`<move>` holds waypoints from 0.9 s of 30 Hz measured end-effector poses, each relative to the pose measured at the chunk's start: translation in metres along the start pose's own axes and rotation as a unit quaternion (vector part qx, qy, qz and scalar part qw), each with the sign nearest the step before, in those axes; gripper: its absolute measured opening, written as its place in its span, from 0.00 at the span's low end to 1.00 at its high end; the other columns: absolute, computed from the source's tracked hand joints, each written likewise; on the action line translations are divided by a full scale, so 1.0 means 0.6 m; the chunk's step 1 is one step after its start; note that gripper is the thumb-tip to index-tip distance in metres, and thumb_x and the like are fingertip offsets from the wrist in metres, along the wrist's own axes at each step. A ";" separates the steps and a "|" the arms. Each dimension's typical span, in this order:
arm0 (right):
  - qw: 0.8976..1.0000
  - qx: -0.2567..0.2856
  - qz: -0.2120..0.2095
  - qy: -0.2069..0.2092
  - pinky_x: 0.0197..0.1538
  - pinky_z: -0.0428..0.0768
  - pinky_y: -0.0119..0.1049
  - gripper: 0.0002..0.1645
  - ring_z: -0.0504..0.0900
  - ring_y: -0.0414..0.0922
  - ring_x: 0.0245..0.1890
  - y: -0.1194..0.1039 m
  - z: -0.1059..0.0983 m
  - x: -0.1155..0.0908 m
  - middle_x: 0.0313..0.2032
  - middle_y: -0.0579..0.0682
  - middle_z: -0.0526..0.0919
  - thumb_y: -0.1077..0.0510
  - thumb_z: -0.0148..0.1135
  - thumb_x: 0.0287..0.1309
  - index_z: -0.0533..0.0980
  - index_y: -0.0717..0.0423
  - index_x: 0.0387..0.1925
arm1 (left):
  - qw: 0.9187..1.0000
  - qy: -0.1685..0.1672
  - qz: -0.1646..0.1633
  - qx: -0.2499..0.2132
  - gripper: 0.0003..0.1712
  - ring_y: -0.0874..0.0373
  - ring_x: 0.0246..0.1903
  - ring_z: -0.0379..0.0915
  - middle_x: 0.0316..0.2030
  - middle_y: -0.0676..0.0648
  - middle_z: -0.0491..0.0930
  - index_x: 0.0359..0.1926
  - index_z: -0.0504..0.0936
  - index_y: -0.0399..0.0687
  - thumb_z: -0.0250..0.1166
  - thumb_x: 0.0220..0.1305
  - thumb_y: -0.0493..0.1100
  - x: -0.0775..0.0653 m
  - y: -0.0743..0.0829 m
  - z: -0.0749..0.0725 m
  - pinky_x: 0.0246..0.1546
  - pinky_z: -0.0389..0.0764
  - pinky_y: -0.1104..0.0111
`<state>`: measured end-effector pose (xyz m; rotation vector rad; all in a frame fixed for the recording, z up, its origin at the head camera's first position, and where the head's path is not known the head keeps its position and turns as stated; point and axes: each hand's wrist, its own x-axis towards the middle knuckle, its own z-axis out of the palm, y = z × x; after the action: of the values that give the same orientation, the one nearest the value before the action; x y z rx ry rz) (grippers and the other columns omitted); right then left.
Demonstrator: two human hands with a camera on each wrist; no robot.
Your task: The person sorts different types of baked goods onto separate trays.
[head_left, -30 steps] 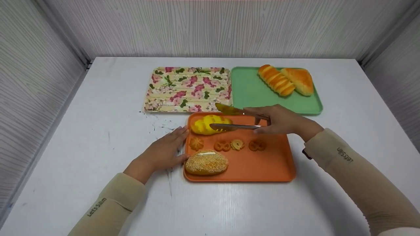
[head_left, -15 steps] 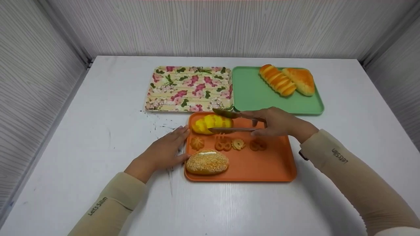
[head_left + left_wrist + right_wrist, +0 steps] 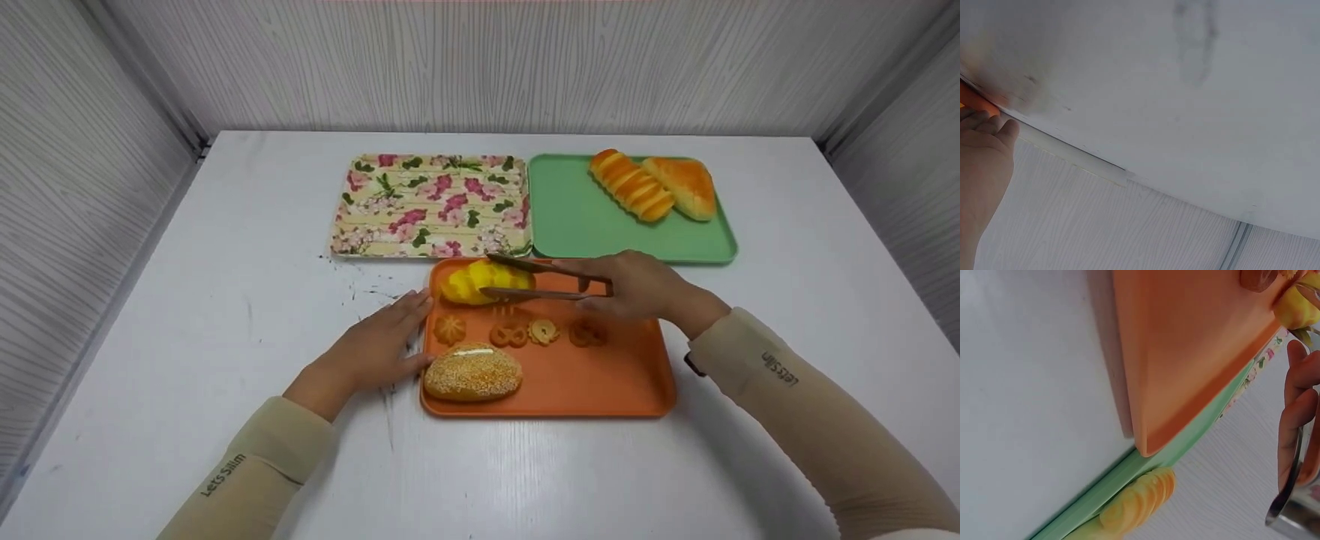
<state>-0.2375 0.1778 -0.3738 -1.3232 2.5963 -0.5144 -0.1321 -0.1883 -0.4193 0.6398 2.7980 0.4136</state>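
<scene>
My right hand (image 3: 637,285) grips metal tongs (image 3: 555,293) over the far part of the orange tray (image 3: 600,382). The tongs' two arms straddle a yellow bread roll (image 3: 469,283) in the tray's far left corner, one tip along its far side and one across its near side. With straight fingers my left hand (image 3: 379,341) touches the tray's left rim and holds nothing. Below the yellow roll, a flower-shaped cookie (image 3: 450,329), a pretzel cookie (image 3: 508,334) and a round cookie (image 3: 543,331) lie in a row. A sesame bread roll (image 3: 472,373) sits in the near left corner.
Behind the orange tray stand a floral tray (image 3: 435,202) on the left and a green tray (image 3: 570,217) on the right. The green one bears a striped bread loaf (image 3: 631,186) and a triangular bread (image 3: 682,186). Pale wood-grain panels (image 3: 480,67) close off the back and sides.
The tongs have come lower and their far tip has moved nearer, down around the yellow roll. My right hand has dropped slightly toward the tray. My left hand stays at the rim.
</scene>
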 end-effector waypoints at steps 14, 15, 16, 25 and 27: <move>0.996 0.016 0.028 0.079 0.26 0.74 0.37 0.37 0.73 0.38 0.20 0.029 -0.051 -0.056 0.38 0.43 0.82 0.52 0.67 0.57 0.67 0.42 0.68 | 1.000 -0.004 -0.010 -0.005 0.45 0.51 0.72 0.39 0.74 0.49 0.42 0.75 0.48 0.44 0.54 0.67 0.60 0.001 0.005 -0.003 0.67 0.51 0.55; 0.996 0.014 0.031 0.082 0.25 0.74 0.36 0.37 0.73 0.38 0.19 0.033 -0.055 -0.061 0.38 0.43 0.82 0.52 0.67 0.57 0.67 0.43 0.68 | 1.000 -0.004 -0.010 -0.004 0.45 0.51 0.72 0.39 0.74 0.49 0.42 0.75 0.48 0.44 0.54 0.67 0.60 0.001 0.005 -0.002 0.68 0.51 0.54; 0.996 0.010 0.037 0.085 0.25 0.75 0.36 0.37 0.73 0.38 0.19 0.038 -0.058 -0.067 0.37 0.43 0.81 0.52 0.67 0.57 0.66 0.42 0.68 | 1.000 -0.005 -0.011 -0.004 0.45 0.51 0.72 0.39 0.74 0.49 0.42 0.75 0.48 0.43 0.54 0.67 0.60 0.001 0.005 -0.002 0.68 0.51 0.54; 0.988 -0.018 0.103 0.112 0.23 0.72 0.35 0.36 0.72 0.39 0.18 0.077 -0.083 -0.119 0.36 0.44 0.81 0.50 0.65 0.59 0.65 0.38 0.68 | 1.000 -0.011 -0.009 -0.003 0.45 0.50 0.72 0.37 0.74 0.47 0.41 0.75 0.46 0.42 0.54 0.67 0.59 -0.001 0.007 -0.006 0.68 0.49 0.54; 0.986 -0.020 0.119 0.116 0.23 0.72 0.34 0.36 0.72 0.39 0.18 0.083 -0.086 -0.128 0.36 0.44 0.82 0.50 0.65 0.59 0.65 0.37 0.68 | 1.000 -0.011 -0.010 -0.004 0.45 0.51 0.72 0.37 0.74 0.47 0.41 0.75 0.47 0.43 0.54 0.67 0.59 -0.001 0.007 -0.005 0.68 0.50 0.55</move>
<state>-0.2460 0.2783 -0.3451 -0.9961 2.9172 -0.6099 -0.1308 -0.1855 -0.4150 0.6111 2.7781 0.4112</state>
